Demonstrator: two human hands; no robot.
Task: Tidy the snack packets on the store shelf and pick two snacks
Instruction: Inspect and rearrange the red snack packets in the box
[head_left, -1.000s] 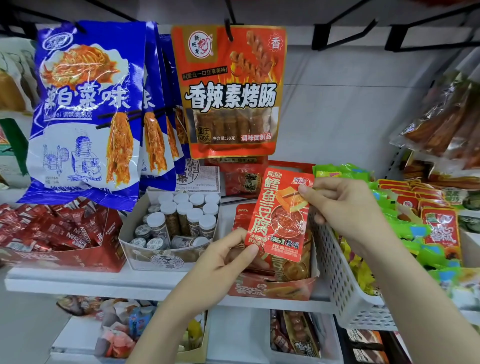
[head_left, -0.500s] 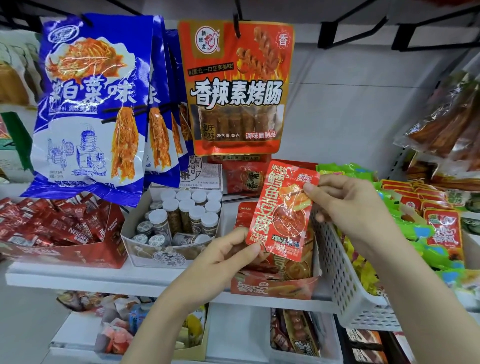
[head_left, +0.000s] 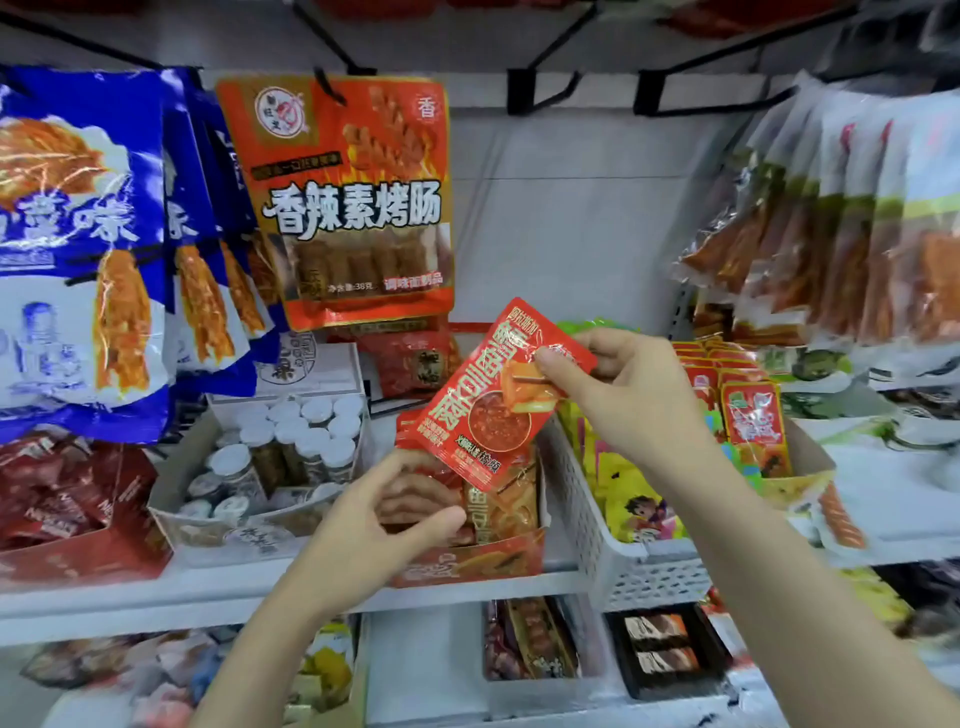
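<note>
1. At far left, blue hanging bags (head_left: 78, 249) overhang a red carton (head_left: 78, 525) of sachets on the shelf (head_left: 218, 592).
2. Beside it, a grey box holds white-capped jars (head_left: 296, 447).
3. Your left hand (head_left: 384, 525) reaches into the red display box (head_left: 472, 564), fingers curled onto the packets (head_left: 498, 506) there.
4. Your right hand (head_left: 628, 395) pinches a red snack packet (head_left: 498, 405) by its top corner, tilted above that box.
5. A white basket (head_left: 618, 556) sits just right.
</note>
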